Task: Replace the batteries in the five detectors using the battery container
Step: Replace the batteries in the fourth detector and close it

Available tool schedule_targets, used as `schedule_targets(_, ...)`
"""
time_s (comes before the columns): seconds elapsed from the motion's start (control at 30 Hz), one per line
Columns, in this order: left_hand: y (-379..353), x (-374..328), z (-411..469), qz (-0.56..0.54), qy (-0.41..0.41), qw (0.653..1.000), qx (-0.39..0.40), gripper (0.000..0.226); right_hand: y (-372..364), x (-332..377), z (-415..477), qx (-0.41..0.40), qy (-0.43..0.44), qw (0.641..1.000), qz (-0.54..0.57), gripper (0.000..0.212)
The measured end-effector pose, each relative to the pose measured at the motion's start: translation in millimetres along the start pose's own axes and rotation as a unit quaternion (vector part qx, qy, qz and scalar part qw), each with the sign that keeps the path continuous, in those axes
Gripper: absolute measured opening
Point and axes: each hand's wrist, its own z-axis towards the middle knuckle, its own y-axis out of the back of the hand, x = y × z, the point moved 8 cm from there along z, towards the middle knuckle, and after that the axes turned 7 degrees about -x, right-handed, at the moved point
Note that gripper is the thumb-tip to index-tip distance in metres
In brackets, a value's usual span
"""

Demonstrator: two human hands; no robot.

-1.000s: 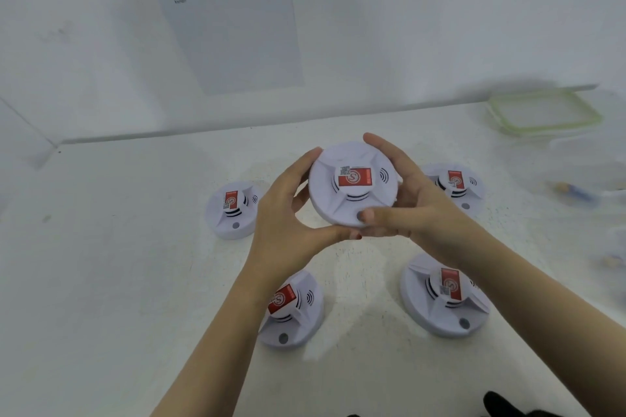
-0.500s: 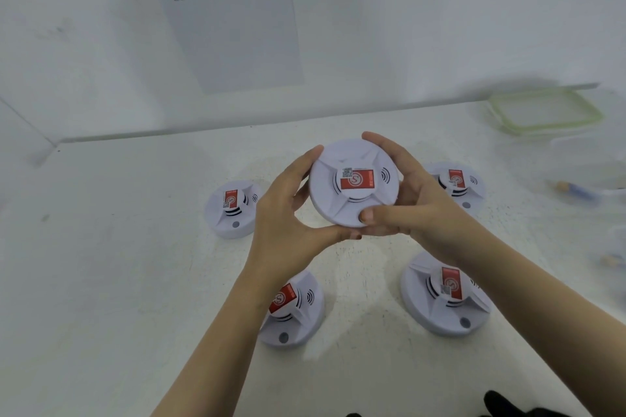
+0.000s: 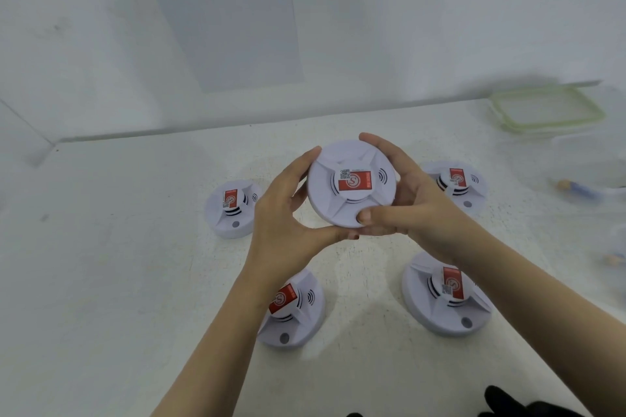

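Note:
I hold a round white detector (image 3: pixel 342 195) with a red label above the table, face toward me. My left hand (image 3: pixel 288 213) grips its left rim, thumb under the bottom edge. My right hand (image 3: pixel 406 200) grips its right rim, with the thumb on the lower front. Several more white detectors lie on the table: far left (image 3: pixel 230 208), near left (image 3: pixel 298 311), near right (image 3: pixel 447 294) and far right (image 3: pixel 457 181), partly behind my right hand. A clear battery container (image 3: pixel 589 179) stands at the right with a blurred battery (image 3: pixel 572 188) in it.
A green-rimmed clear lid (image 3: pixel 545 108) lies at the back right by the wall. A printed instruction sheet (image 3: pixel 230 10) hangs on the wall behind the white table (image 3: pixel 118 264). Something dark (image 3: pixel 515 404) shows at the bottom edge.
The held detector has turned a little anticlockwise between my hands, and its label now tilts. The hands stay in nearly the same place.

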Motion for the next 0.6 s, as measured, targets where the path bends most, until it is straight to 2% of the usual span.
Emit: schedule_targets(0.6,-0.5,13.7,-0.3,-0.011,0.019,1.0,0.007,0.093,-0.5,-8.9,5.6,-0.003,-0.006,1.0,-0.014,0.088)
